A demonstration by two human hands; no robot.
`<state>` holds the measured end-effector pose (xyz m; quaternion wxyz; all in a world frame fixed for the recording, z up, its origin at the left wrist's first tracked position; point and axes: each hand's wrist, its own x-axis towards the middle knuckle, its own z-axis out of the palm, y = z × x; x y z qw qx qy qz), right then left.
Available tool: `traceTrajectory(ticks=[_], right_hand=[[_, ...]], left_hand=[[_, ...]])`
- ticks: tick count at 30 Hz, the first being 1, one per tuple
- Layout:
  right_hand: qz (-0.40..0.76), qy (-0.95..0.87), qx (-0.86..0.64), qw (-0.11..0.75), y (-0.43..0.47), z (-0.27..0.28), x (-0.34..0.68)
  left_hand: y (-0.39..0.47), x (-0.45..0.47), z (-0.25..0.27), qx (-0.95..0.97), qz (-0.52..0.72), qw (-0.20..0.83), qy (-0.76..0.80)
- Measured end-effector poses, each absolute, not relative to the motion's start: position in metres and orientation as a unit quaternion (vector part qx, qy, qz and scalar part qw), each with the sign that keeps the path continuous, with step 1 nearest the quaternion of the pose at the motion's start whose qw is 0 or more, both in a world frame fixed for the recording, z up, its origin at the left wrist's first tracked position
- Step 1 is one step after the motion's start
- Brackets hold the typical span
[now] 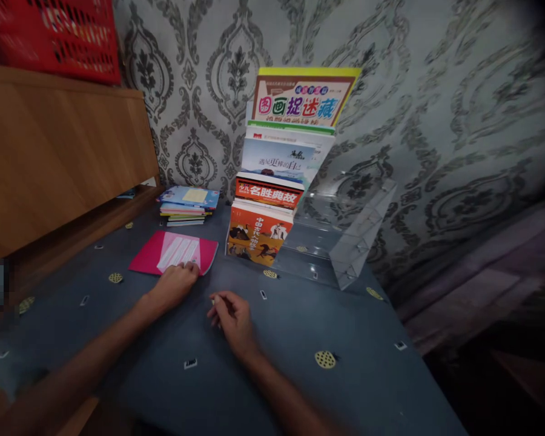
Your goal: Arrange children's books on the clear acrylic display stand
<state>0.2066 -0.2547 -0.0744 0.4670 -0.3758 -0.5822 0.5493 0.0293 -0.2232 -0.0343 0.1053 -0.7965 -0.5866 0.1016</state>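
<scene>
A pink booklet [145, 257] with a pale printed panel lies flat on the blue tablecloth. My left hand [177, 283] is at its near edge, fingers curled over the cover; the fingertips are partly hidden. To the right, my right hand [234, 321] hovers just over the cloth, loosely curled, the thumb near the fingers, with no object visible in it. Beyond the booklet sits a small stack of books [188, 206]. A clear tiered rack [354, 242] stands behind my right hand, and its left column holds several books, an orange one [258, 236] lowest in front.
On the left runs a wooden cabinet [63, 157] with a red plastic basket [77, 36] on top. Patterned wallpaper [200, 91] rises behind the table. The rack's right column shows bare clear shelves. A purplish cloth [476, 272] hangs beyond the table's right edge.
</scene>
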Motion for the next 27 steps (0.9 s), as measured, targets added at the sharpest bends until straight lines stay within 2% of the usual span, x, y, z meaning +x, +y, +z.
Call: traceTrajectory(ticks=[5,9,14,21,27], right_hand=[[0.431,-0.634,-0.383,0.514,-0.252,-0.07,0.216],[0.364,-0.666,-0.381,0.529,-0.244,-0.069,0.225],[0.303,-0.751,-0.359,0.464,-0.234,-0.079,0.228],[0.257,-0.808,-0.377,0.373,-0.225,-0.103,0.229],[0.199,-0.834,-0.41,0.312,-0.228,-0.101,0.226]], left_hand=[[-0.26,0.064,-0.043,-0.817,0.117,0.109,-0.554],[-0.3,0.091,-0.064,-0.859,0.075,0.133,-0.489],[-0.326,0.105,-0.071,-0.905,-0.009,0.111,-0.41],[-0.285,0.073,-0.05,-0.925,-0.139,-0.038,-0.351],[-0.253,0.026,-0.074,-0.902,-0.136,-0.04,-0.409]])
